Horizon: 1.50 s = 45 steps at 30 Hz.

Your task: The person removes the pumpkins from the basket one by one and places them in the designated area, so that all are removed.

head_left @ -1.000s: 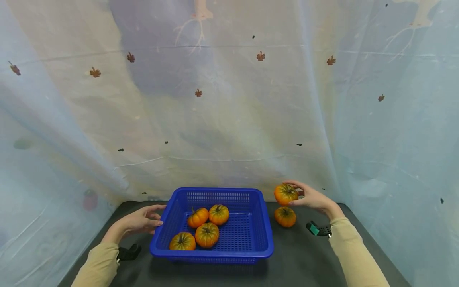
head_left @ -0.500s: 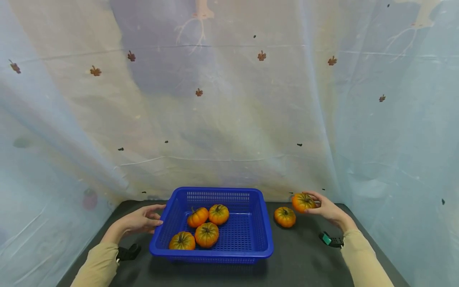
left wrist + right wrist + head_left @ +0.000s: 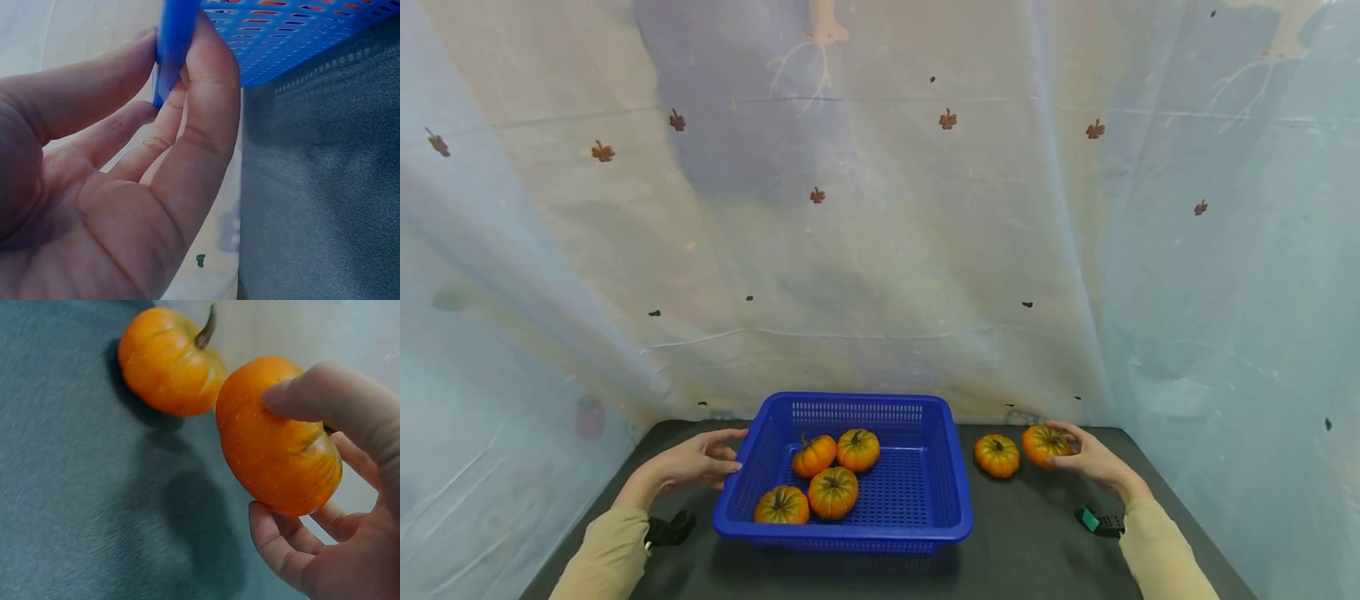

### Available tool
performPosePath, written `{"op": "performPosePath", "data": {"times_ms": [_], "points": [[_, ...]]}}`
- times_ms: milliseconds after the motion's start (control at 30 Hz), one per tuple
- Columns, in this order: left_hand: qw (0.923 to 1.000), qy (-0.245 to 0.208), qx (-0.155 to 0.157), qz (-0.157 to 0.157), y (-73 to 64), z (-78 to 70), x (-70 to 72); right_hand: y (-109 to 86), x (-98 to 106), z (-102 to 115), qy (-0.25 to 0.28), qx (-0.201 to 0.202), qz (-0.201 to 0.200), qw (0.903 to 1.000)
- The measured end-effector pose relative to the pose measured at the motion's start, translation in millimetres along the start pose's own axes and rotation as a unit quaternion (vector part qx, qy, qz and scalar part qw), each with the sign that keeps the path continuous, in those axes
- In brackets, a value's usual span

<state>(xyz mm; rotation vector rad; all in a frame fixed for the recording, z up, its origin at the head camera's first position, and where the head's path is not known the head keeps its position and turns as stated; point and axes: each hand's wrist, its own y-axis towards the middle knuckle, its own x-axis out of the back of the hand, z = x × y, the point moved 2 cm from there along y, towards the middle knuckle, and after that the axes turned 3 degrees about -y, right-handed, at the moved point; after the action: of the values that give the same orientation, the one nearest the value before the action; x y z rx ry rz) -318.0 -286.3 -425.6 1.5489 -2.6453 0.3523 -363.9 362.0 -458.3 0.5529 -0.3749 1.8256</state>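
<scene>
A small orange pumpkin (image 3: 1042, 447) is gripped by my right hand (image 3: 1096, 461), thumb on one side and fingers on the other. In the right wrist view this pumpkin (image 3: 275, 447) hangs close over the dark table, its shadow falling below it. Another pumpkin (image 3: 997, 456), with a curved stem, rests on the table just left of it. My left hand (image 3: 688, 464) holds the left rim of a blue plastic basket (image 3: 850, 531). Up close in the left wrist view, thumb and fingers (image 3: 212, 94) pinch the basket's edge (image 3: 175, 37) from both sides.
Inside the basket several pumpkins (image 3: 832, 492) sit toward its left half. The dark tabletop (image 3: 1022, 542) runs back to a pale printed plastic sheet (image 3: 880, 250), which encloses the back and both sides. Black straps (image 3: 670, 528) hang at both wrists.
My right hand has carried its pumpkin rightward and down, from above the other pumpkin to a spot right of it, near the table. The left hand and basket have stayed put.
</scene>
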Motion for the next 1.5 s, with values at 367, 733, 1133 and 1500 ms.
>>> {"op": "performPosePath", "data": {"times_ms": [367, 733, 1133, 1500], "points": [[0.9999, 0.014, -0.001, -0.008, -0.5, -0.6, -1.0, -3.9, -14.6, -10.3, -0.010, -0.044, -0.005, 0.9990], [1.0000, 0.001, -0.001, -0.001, -1.2, 0.9, -0.6, 0.7, -23.8, -9.0, -0.019, -0.048, -0.008, 0.9987], [0.9998, -0.010, -0.006, 0.013, -2.3, -2.3, -1.7, 6.1, -27.4, -11.4, -0.061, -0.050, -0.048, 0.9958], [0.9999, -0.006, -0.011, 0.010, -2.9, -2.1, -1.6, 8.0, -29.9, -9.3, -0.069, -0.052, -0.079, 0.9931]]}}
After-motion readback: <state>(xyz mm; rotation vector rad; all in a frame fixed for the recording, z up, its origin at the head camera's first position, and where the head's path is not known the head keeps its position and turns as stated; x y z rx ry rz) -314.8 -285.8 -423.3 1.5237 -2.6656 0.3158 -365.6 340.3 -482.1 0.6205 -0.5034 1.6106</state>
